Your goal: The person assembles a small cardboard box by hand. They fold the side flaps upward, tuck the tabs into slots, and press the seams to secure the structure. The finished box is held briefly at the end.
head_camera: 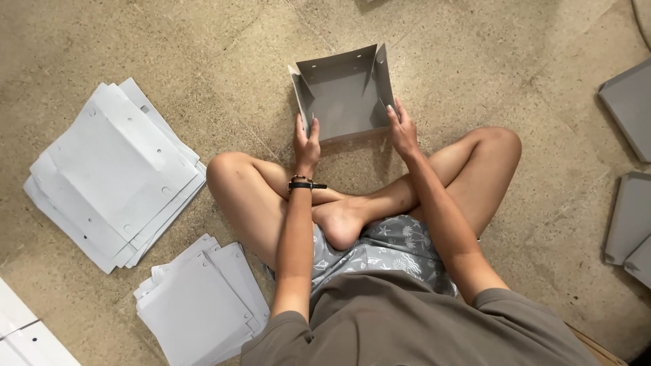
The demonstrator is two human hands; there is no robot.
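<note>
Nearest to you: your own brown shirt (413,325) and patterned shorts (386,252), legs crossed on the speckled floor (224,61). Head view, item one: grey folded box (344,95), standing on the floor just beyond your shins, held between both hands. Your left hand (306,144) is closed on its left wall, thumb inside and fingers outside as far as can be seen; your right hand (403,129) presses flat along the right wall, fingers spread over the edge. Risk, as a judgement: the side flaps stand up but look unlocked, the right one leaning inward, so easing pressure from either hand could let a wall spring flat, and squeezing too hard could crease the thin board. Appearance: matte grey sheet, shallow and square, open-topped, small punched holes near the upper corners, near edge low and far wall upright. Item two, well to the left of your left hand: fanned stack of flat white sheets (112,169) with holes. Item three, nearer your left knee: smaller stack of white sheets (200,305). Item four, far to the right of your right hand: grey folded pieces (630,203), partly cut off.
</note>
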